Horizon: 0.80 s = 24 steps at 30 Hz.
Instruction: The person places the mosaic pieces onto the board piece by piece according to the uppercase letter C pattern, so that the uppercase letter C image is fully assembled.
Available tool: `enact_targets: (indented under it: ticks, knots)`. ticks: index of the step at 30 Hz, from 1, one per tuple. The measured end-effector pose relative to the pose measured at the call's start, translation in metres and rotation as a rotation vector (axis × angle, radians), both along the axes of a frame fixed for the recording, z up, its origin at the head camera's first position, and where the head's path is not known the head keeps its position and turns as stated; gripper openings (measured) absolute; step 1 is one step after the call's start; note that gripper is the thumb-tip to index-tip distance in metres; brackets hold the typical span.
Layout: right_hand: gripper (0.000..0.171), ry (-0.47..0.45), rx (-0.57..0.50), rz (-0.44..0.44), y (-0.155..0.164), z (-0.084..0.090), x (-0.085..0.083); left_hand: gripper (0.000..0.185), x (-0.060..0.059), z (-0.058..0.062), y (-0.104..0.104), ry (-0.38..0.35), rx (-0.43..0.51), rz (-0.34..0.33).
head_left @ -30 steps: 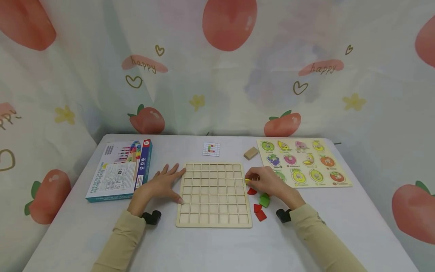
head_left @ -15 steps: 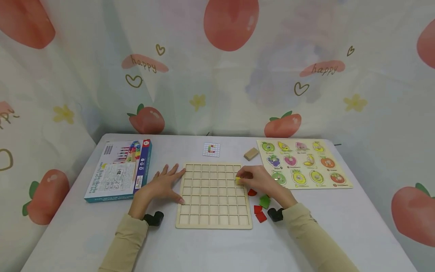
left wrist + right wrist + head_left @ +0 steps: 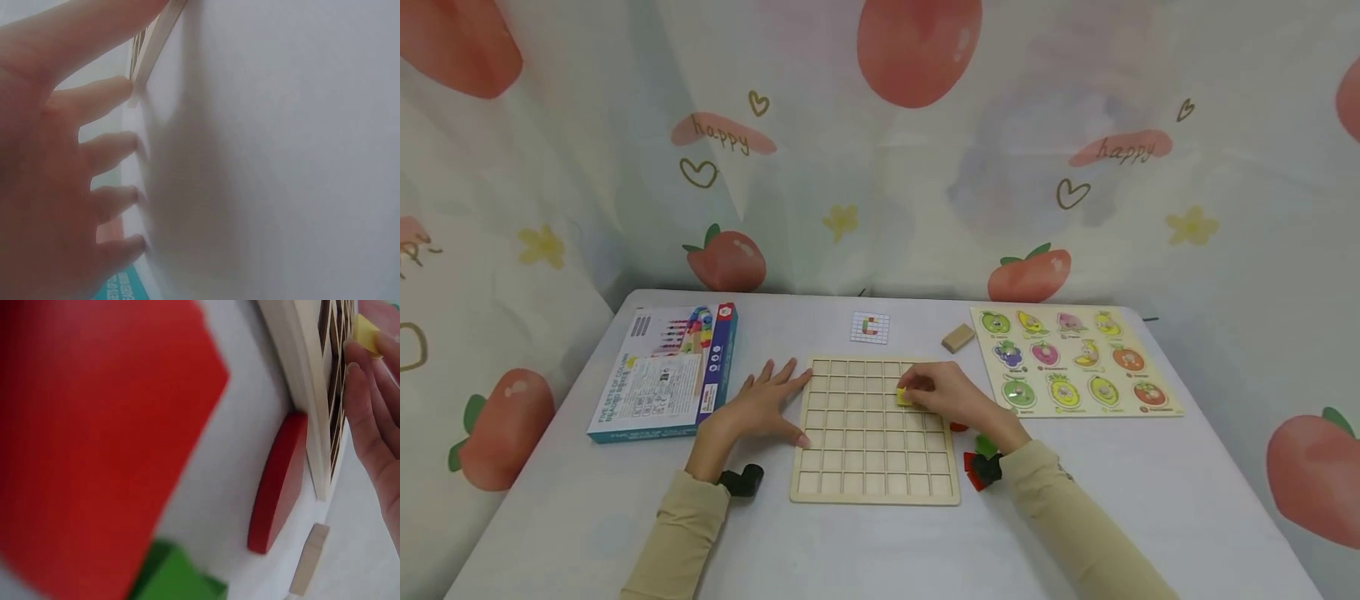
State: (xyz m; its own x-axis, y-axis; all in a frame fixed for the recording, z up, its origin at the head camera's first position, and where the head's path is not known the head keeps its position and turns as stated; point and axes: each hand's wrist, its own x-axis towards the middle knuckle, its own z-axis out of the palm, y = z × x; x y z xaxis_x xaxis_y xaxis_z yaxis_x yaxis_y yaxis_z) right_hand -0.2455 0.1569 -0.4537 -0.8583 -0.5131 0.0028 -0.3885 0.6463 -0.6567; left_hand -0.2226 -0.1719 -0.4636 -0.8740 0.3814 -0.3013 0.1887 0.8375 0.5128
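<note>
A wooden grid board with square cells lies on the white table. My right hand pinches a small yellow tile over the board's upper right cells; the right wrist view shows the yellow tile at my fingertips beside the grid board. My left hand rests flat on the table with straight fingers, its fingertips at the board's left edge. In the left wrist view the left hand lies spread, next to the board's corner.
Red and green pieces lie right of the board, partly under my right wrist. A fruit peg puzzle sits at the right, a wooden block and a pattern card behind the board, a boxed toy at the left.
My right hand has carried the yellow tile leftward from beside the board's right edge to over its upper right cells. The left hand has stayed in place.
</note>
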Motion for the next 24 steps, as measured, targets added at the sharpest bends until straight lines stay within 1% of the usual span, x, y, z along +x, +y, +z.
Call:
enact_targets:
  ticks: [4,8,15,20,24]
  knots:
    - [0.009,0.006,0.0,0.018,-0.007,0.0,-0.001,0.112,0.0,-0.001,-0.001,-0.002,0.007,0.001]
    - [0.009,0.022,0.01,0.038,-0.013,0.0,-0.006,0.111,0.0,-0.001,-0.001,-0.009,0.011,0.0]
    - [0.009,-0.009,0.066,-0.013,-0.017,0.0,-0.018,0.111,-0.001,0.001,-0.002,-0.005,0.007,0.006]
    - [0.009,-0.015,0.058,-0.038,-0.021,-0.001,-0.024,0.111,-0.001,0.001,-0.001,-0.015,0.012,0.015]
    - [0.009,-0.001,0.058,-0.031,-0.023,-0.001,-0.028,0.111,0.0,0.0,-0.001,-0.013,0.008,0.016]
